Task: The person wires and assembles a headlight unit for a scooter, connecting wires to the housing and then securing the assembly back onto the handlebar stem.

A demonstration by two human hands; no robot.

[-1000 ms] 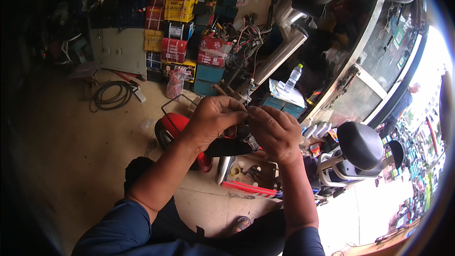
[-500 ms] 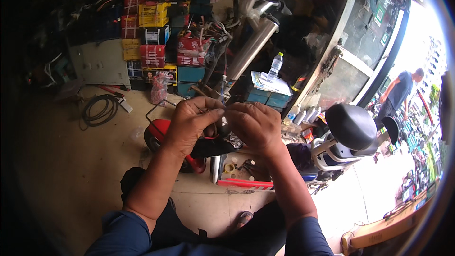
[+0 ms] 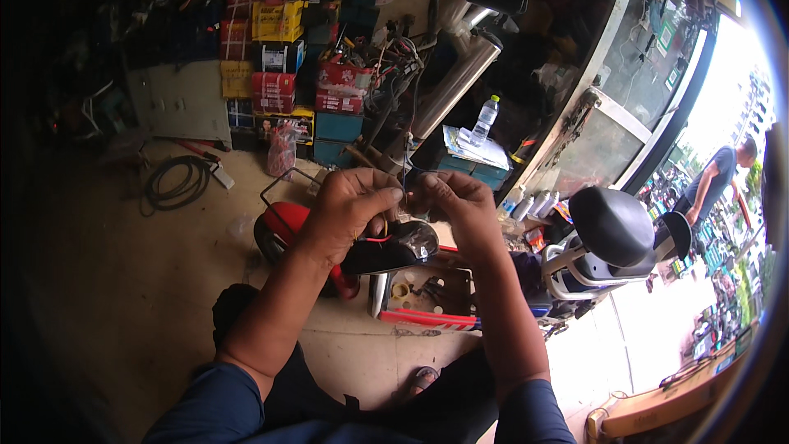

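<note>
My left hand (image 3: 353, 207) and my right hand (image 3: 457, 205) are raised close together, thumbs and fingers pinched. Between the fingertips runs a thin dark wire (image 3: 405, 171), small and partly hidden by the fingers. A red wire (image 3: 377, 238) loops below my left palm. Under both hands is the black, rounded top part (image 3: 390, 253) of a small vehicle, with a shiny patch at its right end. The vehicle has a red body (image 3: 287, 227) at the left and a tray-like floor with a red-trimmed edge (image 3: 427, 318) holding small loose parts.
Stacked boxes (image 3: 274, 92) and a metal cabinet (image 3: 182, 107) stand behind. A coiled black cable (image 3: 177, 184) lies on the floor at left. A water bottle (image 3: 486, 121) stands on papers. A scooter with a black seat (image 3: 612, 226) is at right; beyond it a person (image 3: 717, 177) is outside.
My hands have drawn slightly apart, so the wire between the fingertips and the black part below show more. The view has shifted a little. The person outside has moved right.
</note>
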